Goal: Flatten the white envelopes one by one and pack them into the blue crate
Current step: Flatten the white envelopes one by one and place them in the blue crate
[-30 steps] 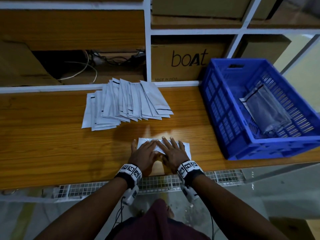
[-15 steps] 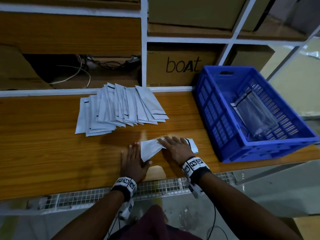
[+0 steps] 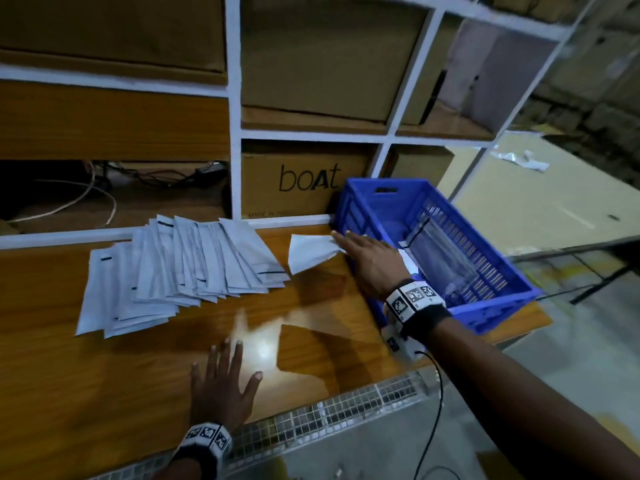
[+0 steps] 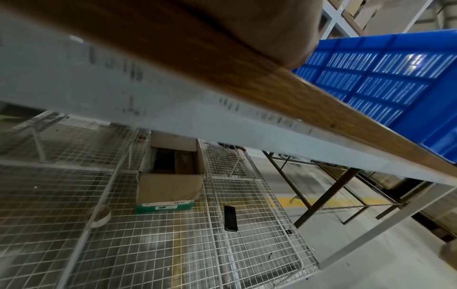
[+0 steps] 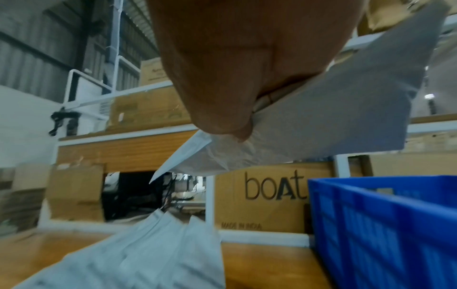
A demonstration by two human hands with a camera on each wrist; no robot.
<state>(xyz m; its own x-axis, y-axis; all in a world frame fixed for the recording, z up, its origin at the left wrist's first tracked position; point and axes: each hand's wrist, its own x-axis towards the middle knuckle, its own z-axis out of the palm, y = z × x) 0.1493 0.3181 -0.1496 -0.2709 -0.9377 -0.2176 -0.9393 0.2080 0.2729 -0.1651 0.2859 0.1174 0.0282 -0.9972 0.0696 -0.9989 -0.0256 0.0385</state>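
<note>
Right hand (image 3: 372, 263) reaches out over the near-left corner of the blue crate (image 3: 491, 308), gripping one white envelope (image 3: 311, 252) between thumb and fingers; right wrist view confirms the pinch, thumb pressed on the crumpled edge of that envelope (image 5: 333, 117). Envelope is off the table, one end sticking out left of the hand, other end partly over the crate rim, hidden by the hand. Left hand (image 3: 221, 386) lies flat on the wooden table (image 3: 104, 393) near the front edge, fingers spread and straight, holding nothing. Stack of white envelopes (image 3: 180, 271) fanned out on the table left of the crate, well apart from both hands; same stack blurred at the bottom of the right wrist view (image 5: 148, 254). Crate sits at the right end of the table and has at least one clear-fronted envelope (image 3: 440, 258) lying inside against the far wall. Cardboard box marked "boat" (image 3: 304, 183) on the shelf behind, just left of the crate. Left wrist view shows the table's underside edge, the crate's side wall (image 4: 383, 78), a wire mesh shelf (image 4: 148, 244) below with an open carton (image 4: 170, 176) and a dark phone-like object (image 4: 230, 218).
</note>
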